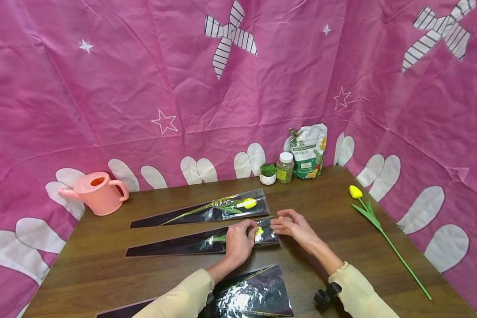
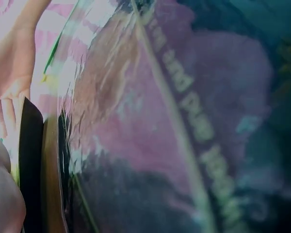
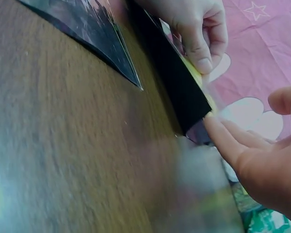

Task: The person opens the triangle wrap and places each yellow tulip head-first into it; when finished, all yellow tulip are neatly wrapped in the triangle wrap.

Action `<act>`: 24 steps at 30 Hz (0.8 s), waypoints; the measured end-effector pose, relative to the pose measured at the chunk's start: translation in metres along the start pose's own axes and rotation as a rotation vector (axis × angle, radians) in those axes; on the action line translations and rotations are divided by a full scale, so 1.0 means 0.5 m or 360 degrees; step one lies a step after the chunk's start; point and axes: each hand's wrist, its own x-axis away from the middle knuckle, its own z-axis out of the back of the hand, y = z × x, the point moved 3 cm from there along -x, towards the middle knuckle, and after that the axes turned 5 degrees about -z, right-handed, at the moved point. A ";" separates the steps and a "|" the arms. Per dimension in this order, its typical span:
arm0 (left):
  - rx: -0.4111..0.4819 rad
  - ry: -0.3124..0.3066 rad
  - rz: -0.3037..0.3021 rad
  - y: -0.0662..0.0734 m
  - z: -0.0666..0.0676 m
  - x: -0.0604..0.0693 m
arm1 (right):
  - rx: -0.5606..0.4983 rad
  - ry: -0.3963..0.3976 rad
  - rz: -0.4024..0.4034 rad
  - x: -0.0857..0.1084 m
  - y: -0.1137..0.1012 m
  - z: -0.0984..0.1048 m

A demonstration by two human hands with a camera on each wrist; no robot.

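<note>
A long tapered flower sleeve point(image 1: 163, 247), black-backed with a clear front, lies in the middle of the table with a yellow tulip point(image 1: 259, 234) inside. My left hand point(image 1: 240, 240) pinches this sleeve by the tulip's head; in the right wrist view its thumb point(image 3: 203, 65) lies against the yellow. At the sleeve's wide end, my right hand point(image 1: 296, 227) has its fingers extended, and their tips touch the edge point(image 3: 208, 114) in the right wrist view. Behind lies another sleeve point(image 1: 198, 213) holding a yellow tulip. A third sleeve point(image 1: 254, 289) lies in front, partly under my left forearm.
A loose yellow tulip point(image 1: 381, 229) lies at the right. A pink watering can point(image 1: 103, 194) stands back left. Along the back are a small potted plant point(image 1: 268, 176), a white-lidded jar point(image 1: 285, 168) and a white-green pouch point(image 1: 310, 152). A pink curtain point(image 1: 206, 101) hangs behind.
</note>
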 end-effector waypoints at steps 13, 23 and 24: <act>0.0007 -0.0034 -0.0170 0.033 0.088 0.026 | 0.0476 0.0218 0.0229 0.092 -0.010 0.054; -0.0097 -0.0440 -0.0232 0.118 0.128 0.142 | 0.0513 0.0195 0.0231 0.171 0.005 0.048; -0.0117 -0.0500 -0.0243 0.123 0.124 0.152 | 0.0505 0.0200 0.0212 0.176 0.008 0.043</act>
